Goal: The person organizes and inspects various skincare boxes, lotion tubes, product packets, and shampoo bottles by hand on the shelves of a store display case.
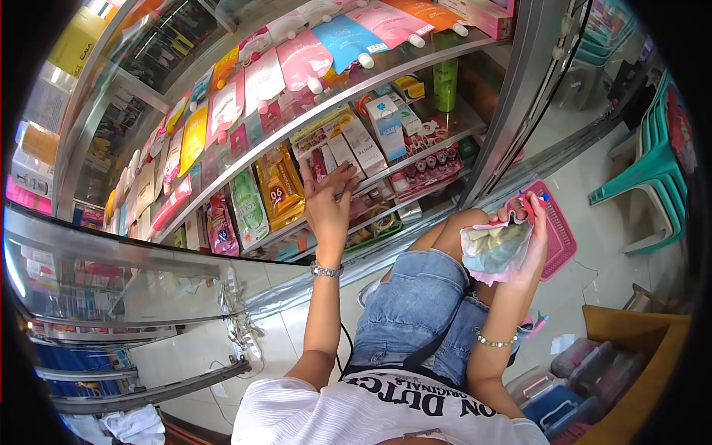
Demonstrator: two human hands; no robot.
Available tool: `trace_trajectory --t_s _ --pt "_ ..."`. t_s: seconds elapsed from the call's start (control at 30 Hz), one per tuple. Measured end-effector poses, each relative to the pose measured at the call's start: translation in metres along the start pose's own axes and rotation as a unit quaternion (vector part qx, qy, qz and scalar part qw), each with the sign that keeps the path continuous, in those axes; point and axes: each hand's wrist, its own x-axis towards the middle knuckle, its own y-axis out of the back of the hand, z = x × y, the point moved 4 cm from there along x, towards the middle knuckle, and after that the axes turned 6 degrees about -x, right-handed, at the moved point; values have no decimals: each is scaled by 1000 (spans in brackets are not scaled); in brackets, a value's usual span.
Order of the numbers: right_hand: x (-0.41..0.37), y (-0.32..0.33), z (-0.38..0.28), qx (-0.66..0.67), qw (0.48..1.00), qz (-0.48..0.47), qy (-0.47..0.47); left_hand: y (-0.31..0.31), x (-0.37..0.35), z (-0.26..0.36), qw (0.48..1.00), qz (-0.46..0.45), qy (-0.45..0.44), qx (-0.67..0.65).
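White cardboard, glossy by the look of it: two slim cartons (pixel 363 148) sat side by side on the cabinet shelf (pixel 469 127), one tier below the capped pouches (pixel 304 59). Propped or flat, I couldn't tell. My left hand (pixel 326 204) was at their near ends, fingers well spread, nothing gripped; contact with the nearer one looked likely, couldn't confirm. Handling call: light, stiff along the edges, weak on the broad faces, slightly slick. Best hold was thumb and fingers across the long narrow sides, about mid-length, light squeeze; pushing on the middle of a face would dent it. Clearance was tight: yellow pack (pixel 280 189) just beside my index finger, blue-and-white box (pixel 386 126) close past the far carton, so the near ends were the easiest part to reach. My right hand (pixel 532 233) was curled around a frilled cloth (pixel 493 248), bunched against the palm, loose edge hanging out. Soft, near weightless by my estimate, no shape of its own; a gathered fold was a better hold than the thin pink edge. Pink basket (pixel 569 237) was on the floor (pixel 601 285) beyond that hand.
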Motion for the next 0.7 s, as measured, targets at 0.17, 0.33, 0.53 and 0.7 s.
trace_trajectory --t_s 0.17,0.33,0.53,0.7 --pt "0 1 0 -1 1000 2 0 0 0 0 1000 -5 20 2" --pt "0 0 0 0 1000 1 -3 0 0 -1 1000 -4 21 -10" --pt "0 1 1 -8 1000 -5 -2 0 0 -2 1000 3 11 -9" --pt "0 -1 0 10 1000 16 -8 5 2 3 1000 -22 -1 19"
